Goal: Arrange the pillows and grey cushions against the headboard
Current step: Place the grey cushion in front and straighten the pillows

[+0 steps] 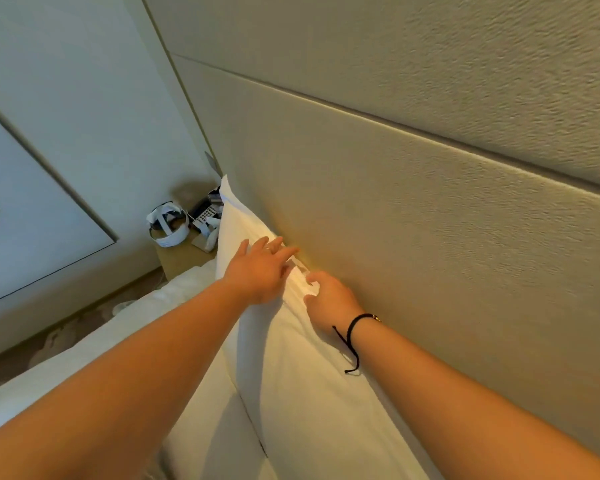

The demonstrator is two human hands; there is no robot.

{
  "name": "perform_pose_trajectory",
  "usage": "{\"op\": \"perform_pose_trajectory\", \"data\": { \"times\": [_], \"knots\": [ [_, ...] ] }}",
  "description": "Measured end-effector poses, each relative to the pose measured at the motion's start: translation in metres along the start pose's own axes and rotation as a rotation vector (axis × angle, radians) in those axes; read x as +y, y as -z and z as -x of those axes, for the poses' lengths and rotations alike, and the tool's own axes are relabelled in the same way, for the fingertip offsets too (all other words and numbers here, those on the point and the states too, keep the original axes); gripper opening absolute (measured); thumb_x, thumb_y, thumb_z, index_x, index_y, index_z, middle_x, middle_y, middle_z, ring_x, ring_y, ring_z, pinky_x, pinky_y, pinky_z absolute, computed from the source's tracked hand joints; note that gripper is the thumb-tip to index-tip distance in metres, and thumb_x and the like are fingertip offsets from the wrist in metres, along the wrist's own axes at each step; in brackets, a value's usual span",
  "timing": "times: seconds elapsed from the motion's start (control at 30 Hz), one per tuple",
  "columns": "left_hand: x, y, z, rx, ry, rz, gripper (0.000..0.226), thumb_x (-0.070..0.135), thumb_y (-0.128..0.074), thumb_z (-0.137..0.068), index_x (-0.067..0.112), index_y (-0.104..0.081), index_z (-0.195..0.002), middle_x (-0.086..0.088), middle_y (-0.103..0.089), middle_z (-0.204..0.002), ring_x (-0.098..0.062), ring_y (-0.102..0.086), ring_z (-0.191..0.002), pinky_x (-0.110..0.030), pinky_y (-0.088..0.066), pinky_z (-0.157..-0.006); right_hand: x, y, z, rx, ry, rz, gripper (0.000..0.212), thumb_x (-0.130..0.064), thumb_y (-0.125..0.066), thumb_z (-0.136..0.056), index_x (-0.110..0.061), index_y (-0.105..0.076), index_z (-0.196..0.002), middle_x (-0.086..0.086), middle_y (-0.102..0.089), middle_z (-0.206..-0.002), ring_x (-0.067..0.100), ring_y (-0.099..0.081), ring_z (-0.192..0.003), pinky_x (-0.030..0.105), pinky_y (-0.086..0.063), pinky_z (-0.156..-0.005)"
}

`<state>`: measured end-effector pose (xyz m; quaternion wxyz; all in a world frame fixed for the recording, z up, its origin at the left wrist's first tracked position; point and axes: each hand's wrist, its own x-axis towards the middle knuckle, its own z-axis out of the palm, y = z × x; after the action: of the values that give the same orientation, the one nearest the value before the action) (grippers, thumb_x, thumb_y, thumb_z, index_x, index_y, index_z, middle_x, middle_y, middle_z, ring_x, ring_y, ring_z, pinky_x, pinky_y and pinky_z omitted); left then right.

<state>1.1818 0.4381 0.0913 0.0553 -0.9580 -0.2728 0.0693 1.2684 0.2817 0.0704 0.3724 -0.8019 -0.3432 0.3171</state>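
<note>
A white pillow (pixel 291 348) stands upright on its long edge, leaning against the beige padded headboard (pixel 413 237). My left hand (pixel 260 268) lies flat on the pillow's front face near its top edge, fingers spread. My right hand (pixel 329 299), with a black cord bracelet on the wrist, pinches the bunched fabric at the pillow's top edge, close to the headboard. No grey cushion is in view.
The white bed (pixel 125 327) runs along the lower left. Beyond the pillow's far corner stands a wooden bedside table (pixel 181 258) with a white headset (pixel 167 225), a remote and small items. Patterned carpet (pixel 59 337) and a pale wall lie to the left.
</note>
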Motion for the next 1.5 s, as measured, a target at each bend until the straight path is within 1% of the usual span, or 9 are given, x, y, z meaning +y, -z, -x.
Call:
{"op": "perform_pose_trajectory", "data": {
  "times": [0.17,0.37,0.63,0.7,0.8,0.97,1.13,1.23,1.5],
  "knots": [
    [-0.038,0.01,-0.029,0.008,0.012,-0.031,0.047,0.05,-0.021,-0.103,0.041,-0.029,-0.149,0.001,-0.02,-0.163,-0.027,-0.019,-0.148,-0.057,-0.013,-0.118,-0.027,-0.008,-0.025,0.064,0.099,-0.005,0.045,0.003,-0.05,-0.083,-0.024,-0.061,-0.116,0.004,-0.056,-0.125,0.023,-0.056,-0.1,0.031,-0.048,-0.082],
    [-0.089,0.028,-0.079,0.023,0.051,-0.203,0.047,0.032,-0.04,-0.103,0.038,-0.03,-0.148,-0.003,-0.028,-0.16,-0.035,-0.047,-0.131,-0.054,-0.044,-0.099,-0.043,0.012,-0.017,0.171,0.428,0.61,0.027,0.008,-0.044,-0.083,-0.014,-0.058,-0.092,0.005,-0.059,-0.093,0.029,-0.057,-0.076,0.036,-0.046,-0.064],
    [-0.12,0.06,-0.116,0.124,0.257,-0.128,0.021,-0.006,-0.054,-0.085,0.005,-0.065,-0.099,-0.013,-0.061,-0.099,-0.034,-0.061,-0.084,-0.043,-0.053,-0.069,-0.057,0.017,-0.013,0.089,0.382,0.819,0.031,0.007,-0.046,-0.083,-0.016,-0.038,-0.065,0.001,-0.033,-0.059,0.017,-0.028,-0.047,0.032,-0.033,-0.053],
    [-0.126,0.062,-0.129,0.221,0.242,-0.038,0.017,-0.003,-0.056,-0.087,0.003,-0.061,-0.102,-0.017,-0.057,-0.116,-0.039,-0.061,-0.097,-0.045,-0.052,-0.075,-0.058,0.015,-0.019,0.105,0.335,0.783,0.035,0.009,-0.048,-0.08,-0.017,-0.034,-0.061,0.002,-0.036,-0.058,0.017,-0.03,-0.047,0.032,-0.037,-0.055],
    [-0.126,0.053,-0.142,0.283,0.293,0.107,0.064,0.031,-0.068,-0.089,0.015,-0.039,-0.144,-0.011,-0.03,-0.157,-0.037,-0.04,-0.136,-0.052,-0.041,-0.105,-0.054,0.01,-0.027,0.136,0.254,0.76,0.038,0.009,-0.05,-0.08,-0.017,-0.033,-0.058,0.006,-0.057,-0.07,0.022,-0.04,-0.054,0.031,-0.039,-0.055],
    [-0.126,0.016,-0.127,0.114,0.544,0.308,0.05,0.043,-0.053,-0.092,0.012,-0.049,-0.13,-0.012,-0.058,-0.128,-0.035,-0.054,-0.119,-0.053,-0.042,-0.101,-0.04,-0.001,-0.032,0.109,0.216,0.726,0.039,0.006,-0.052,-0.082,-0.019,-0.033,-0.059,0.009,-0.064,-0.093,0.023,-0.054,-0.064,0.029,-0.04,-0.056],
    [-0.089,0.009,-0.074,0.334,-0.132,0.185,0.037,0.024,-0.05,-0.095,0.015,-0.06,-0.13,-0.008,-0.054,-0.142,-0.032,-0.051,-0.128,-0.046,-0.044,-0.101,-0.037,-0.004,-0.032,0.044,0.175,0.638,0.032,-0.009,-0.052,-0.09,-0.018,-0.038,-0.063,0.009,-0.047,-0.11,0.016,-0.038,-0.052,0.03,-0.039,-0.058],
    [-0.063,0.012,-0.041,0.179,-0.545,-0.082,0.039,0.03,-0.04,-0.099,0.021,-0.059,-0.131,0.0,-0.055,-0.142,-0.026,-0.05,-0.129,-0.047,-0.044,-0.102,-0.036,-0.003,-0.007,0.093,0.253,0.755,0.041,-0.05,-0.042,-0.098,-0.016,-0.051,-0.077,0.007,-0.052,-0.103,0.022,-0.04,-0.063,0.033,-0.034,-0.058],
    [-0.053,0.01,-0.03,-0.169,-0.219,-0.478,0.032,0.026,-0.048,-0.095,0.024,-0.059,-0.126,0.004,-0.062,-0.123,-0.021,-0.057,-0.114,-0.042,-0.032,-0.108,0.005,0.018,0.12,0.034,0.082,0.876,0.05,-0.073,-0.035,-0.087,-0.026,-0.049,-0.093,-0.005,-0.043,-0.087,0.017,-0.04,-0.075,0.032,-0.036,-0.063]
  ]
}}
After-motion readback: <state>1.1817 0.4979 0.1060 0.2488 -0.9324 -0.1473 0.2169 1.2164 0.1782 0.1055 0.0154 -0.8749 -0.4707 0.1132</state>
